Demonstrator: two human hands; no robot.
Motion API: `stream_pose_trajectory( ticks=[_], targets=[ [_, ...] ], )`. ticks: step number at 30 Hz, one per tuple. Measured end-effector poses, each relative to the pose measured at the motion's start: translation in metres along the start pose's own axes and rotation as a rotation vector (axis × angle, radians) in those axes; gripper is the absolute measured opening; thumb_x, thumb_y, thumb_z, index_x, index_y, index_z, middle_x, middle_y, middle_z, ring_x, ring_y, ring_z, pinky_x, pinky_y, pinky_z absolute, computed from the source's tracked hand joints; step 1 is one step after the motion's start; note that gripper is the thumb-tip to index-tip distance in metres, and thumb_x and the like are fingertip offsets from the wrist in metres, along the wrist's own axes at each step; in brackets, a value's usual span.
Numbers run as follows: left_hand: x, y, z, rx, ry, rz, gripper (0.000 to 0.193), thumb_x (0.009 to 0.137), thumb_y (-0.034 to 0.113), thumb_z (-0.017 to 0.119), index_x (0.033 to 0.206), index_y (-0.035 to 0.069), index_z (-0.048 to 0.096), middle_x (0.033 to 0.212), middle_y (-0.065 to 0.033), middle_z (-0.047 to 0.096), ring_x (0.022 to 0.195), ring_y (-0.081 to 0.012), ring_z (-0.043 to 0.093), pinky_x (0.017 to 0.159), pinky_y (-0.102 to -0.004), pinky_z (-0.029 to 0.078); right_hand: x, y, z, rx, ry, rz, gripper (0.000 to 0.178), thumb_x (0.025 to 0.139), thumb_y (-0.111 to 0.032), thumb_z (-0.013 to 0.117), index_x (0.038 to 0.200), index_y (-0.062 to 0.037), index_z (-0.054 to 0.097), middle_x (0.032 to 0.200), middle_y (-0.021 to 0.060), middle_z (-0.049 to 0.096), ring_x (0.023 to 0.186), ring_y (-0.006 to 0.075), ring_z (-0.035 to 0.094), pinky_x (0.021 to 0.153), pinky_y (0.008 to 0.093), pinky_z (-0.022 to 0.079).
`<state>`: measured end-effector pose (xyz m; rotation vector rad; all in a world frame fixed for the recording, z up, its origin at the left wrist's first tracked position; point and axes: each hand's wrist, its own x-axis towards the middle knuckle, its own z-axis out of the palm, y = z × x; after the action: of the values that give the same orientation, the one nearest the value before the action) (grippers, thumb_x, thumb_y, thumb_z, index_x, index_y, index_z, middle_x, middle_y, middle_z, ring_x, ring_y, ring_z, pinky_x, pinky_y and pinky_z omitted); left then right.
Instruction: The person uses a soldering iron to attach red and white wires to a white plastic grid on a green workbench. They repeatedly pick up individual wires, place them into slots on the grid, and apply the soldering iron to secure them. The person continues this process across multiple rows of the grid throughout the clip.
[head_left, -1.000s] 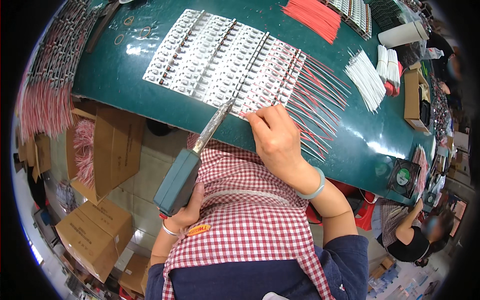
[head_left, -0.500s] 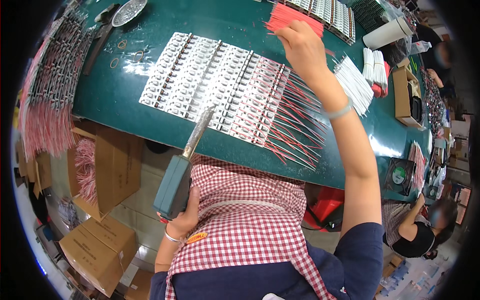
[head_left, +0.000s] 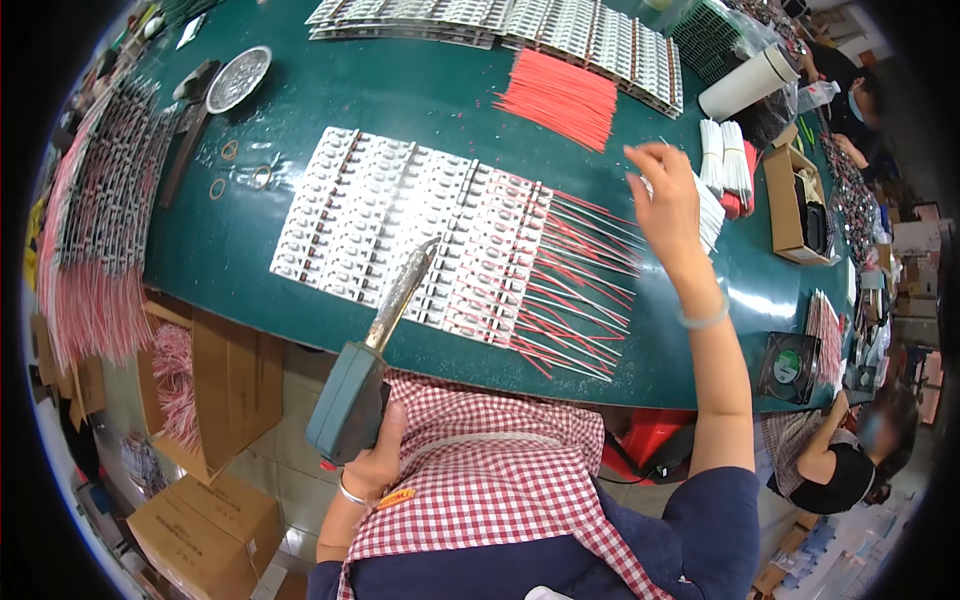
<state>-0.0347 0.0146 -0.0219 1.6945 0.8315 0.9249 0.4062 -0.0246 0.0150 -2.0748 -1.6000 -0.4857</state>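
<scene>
My left hand (head_left: 378, 452) grips a green soldering gun (head_left: 345, 400), whose long metal tip points up over a white panel of small circuit boards (head_left: 400, 215). Red and white wires (head_left: 585, 280) fan out from the panel's right-hand row. Over the pile of loose white wires (head_left: 711, 222), partly covering it, is my right hand (head_left: 668, 200). Its thumb and fingers are apart, and I see nothing held in them. Beyond it, to the left, lies a pile of red wires (head_left: 560, 98).
Stacked board panels (head_left: 600, 45) line the far edge beside a white bottle (head_left: 748, 82). A metal dish (head_left: 240, 80) and wired boards (head_left: 105, 190) lie left. Cardboard boxes (head_left: 235, 390) stand below the table's edge. At the right are a solder reel (head_left: 790, 367) and co-workers.
My right hand has left the red wires, coming nearer and to the right over the white ones, with its fingers spread. The view has shifted, showing more of the table's far side.
</scene>
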Motion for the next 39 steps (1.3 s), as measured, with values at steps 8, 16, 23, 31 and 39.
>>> stream_pose_trajectory(
  ticks=[8,16,23,31,39],
  targets=[
    [0.016,0.002,0.014,-0.067,0.027,-0.009,0.042,0.09,-0.003,0.063,0.13,-0.008,0.053,0.117,-0.0176,0.065,0.059,-0.013,0.056,0.051,-0.0281,0.047,-0.045,0.023,-0.006,-0.225,-0.035,0.09,0.04,0.074,-0.007,0.079,0.111,-0.0003,0.067,0.109,0.012,0.061,0.1,0.0312,0.057,0.081,0.0419,0.047],
    [0.023,0.026,0.026,-0.196,0.068,-0.08,0.043,0.091,-0.003,0.063,0.133,-0.008,0.051,0.12,-0.0187,0.063,0.061,-0.012,0.055,0.052,-0.0273,0.045,-0.05,0.021,-0.005,-0.262,-0.014,0.184,0.036,0.073,-0.009,0.08,0.106,-0.0011,0.068,0.105,0.0093,0.061,0.098,0.0285,0.058,0.079,0.0409,0.046],
    [0.026,0.033,0.029,-0.199,0.107,-0.157,0.044,0.093,-0.007,0.06,0.136,-0.007,0.051,0.107,-0.0118,0.064,0.066,-0.0092,0.053,0.056,-0.0251,0.044,-0.067,0.022,-0.006,-0.327,0.001,0.183,0.026,0.077,-0.006,0.075,0.102,-0.0027,0.068,0.103,0.0083,0.062,0.096,0.0273,0.059,0.078,0.0396,0.046],
    [0.024,0.029,0.024,-0.171,0.06,-0.087,0.046,0.094,-0.006,0.059,0.138,-0.006,0.048,0.124,-0.0145,0.062,0.067,-0.0098,0.054,0.056,-0.0256,0.046,-0.067,0.03,-0.001,-0.319,0.045,0.116,0.018,0.078,-0.001,0.063,0.095,-0.006,0.063,0.091,0.0067,0.06,0.088,0.025,0.058,0.075,0.0376,0.045],
    [0.022,0.025,0.026,-0.167,0.099,-0.102,0.046,0.092,-0.003,0.061,0.135,-0.008,0.046,0.129,-0.0245,0.06,0.057,-0.0127,0.055,0.05,-0.0264,0.046,-0.05,0.036,-0.013,-0.342,-0.029,0.047,0.018,0.079,0.0,0.06,0.095,-0.0077,0.06,0.088,0.0068,0.056,0.084,0.0246,0.057,0.071,0.0365,0.045]
  ],
)
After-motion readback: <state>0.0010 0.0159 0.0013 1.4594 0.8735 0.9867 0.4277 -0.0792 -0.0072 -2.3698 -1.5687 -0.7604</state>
